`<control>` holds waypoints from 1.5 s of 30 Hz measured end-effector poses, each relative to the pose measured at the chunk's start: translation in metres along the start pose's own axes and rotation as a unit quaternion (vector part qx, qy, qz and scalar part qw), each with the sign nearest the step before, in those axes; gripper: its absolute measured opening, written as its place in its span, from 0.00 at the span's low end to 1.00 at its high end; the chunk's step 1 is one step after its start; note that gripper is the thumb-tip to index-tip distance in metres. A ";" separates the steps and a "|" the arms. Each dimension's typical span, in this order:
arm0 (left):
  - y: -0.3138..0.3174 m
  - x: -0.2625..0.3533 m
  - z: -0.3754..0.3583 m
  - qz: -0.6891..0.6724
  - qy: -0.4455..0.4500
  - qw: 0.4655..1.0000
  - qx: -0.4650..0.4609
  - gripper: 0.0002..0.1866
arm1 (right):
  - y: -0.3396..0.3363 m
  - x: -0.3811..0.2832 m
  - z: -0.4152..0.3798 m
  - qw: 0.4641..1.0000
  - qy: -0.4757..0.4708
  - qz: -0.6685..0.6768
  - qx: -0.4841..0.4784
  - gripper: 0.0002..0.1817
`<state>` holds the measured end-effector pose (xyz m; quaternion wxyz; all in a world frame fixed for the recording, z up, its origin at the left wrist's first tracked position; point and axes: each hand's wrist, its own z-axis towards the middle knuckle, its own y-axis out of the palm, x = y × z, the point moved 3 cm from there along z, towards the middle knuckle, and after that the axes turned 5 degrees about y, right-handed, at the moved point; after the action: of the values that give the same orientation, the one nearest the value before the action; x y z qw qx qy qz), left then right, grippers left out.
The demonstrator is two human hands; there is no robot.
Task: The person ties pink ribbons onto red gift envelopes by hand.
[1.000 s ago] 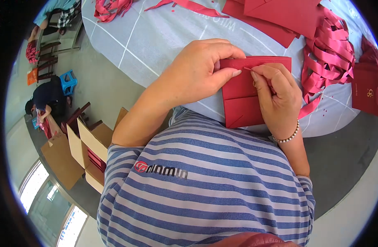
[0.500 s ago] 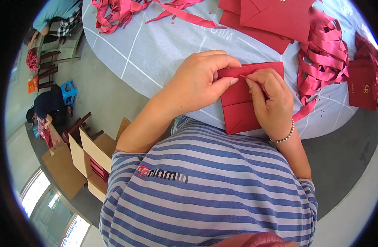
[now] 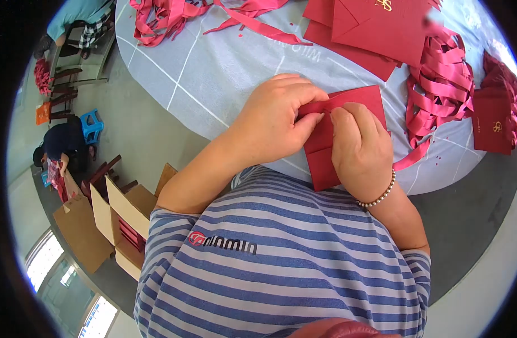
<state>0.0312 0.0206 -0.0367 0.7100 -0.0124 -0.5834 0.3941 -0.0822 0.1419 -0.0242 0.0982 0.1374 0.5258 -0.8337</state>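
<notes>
1. Fingers (image 3: 310, 93) of your left hand (image 3: 272, 121) pinch the red paper bag (image 3: 320, 143) at its upper left edge.
2. Your right hand (image 3: 362, 143) has its fingers bunched together against the bag; I cannot tell what they pinch.
3. The bag is at the cloth-covered desk's (image 3: 208, 73) near edge, left of the ribbon bundle (image 3: 441, 87).
</notes>
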 end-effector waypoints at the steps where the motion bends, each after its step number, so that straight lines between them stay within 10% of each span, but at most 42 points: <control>1: 0.000 0.000 0.000 -0.001 0.000 1.000 0.001 0.14 | 0.001 0.000 0.000 1.000 0.004 -0.008 -0.009 0.14; 16: -0.011 0.018 0.004 0.087 0.100 0.990 -0.054 0.13 | -0.047 0.006 0.019 0.995 0.044 0.087 0.021 0.12; 23: -0.009 0.031 0.001 0.062 0.152 0.986 0.015 0.16 | -0.047 0.022 0.021 0.996 -0.020 0.072 -0.056 0.11; 29: -0.002 0.032 -0.010 0.096 0.192 0.977 0.020 0.17 | -0.044 0.039 0.028 0.922 0.053 0.313 -0.224 0.10; 36: 0.003 0.036 -0.009 0.111 0.195 0.975 0.006 0.16 | -0.031 0.051 0.042 0.863 0.192 0.299 -0.359 0.10; 45: -0.009 0.020 -0.006 0.056 0.027 0.995 -0.074 0.22 | -0.013 0.085 0.056 0.939 0.245 0.242 0.012 0.12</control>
<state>0.0414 0.0286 -0.0179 0.6995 -0.1089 -0.5897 0.3887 -0.1735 0.0955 -0.0182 0.1640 0.4615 0.4741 -0.7317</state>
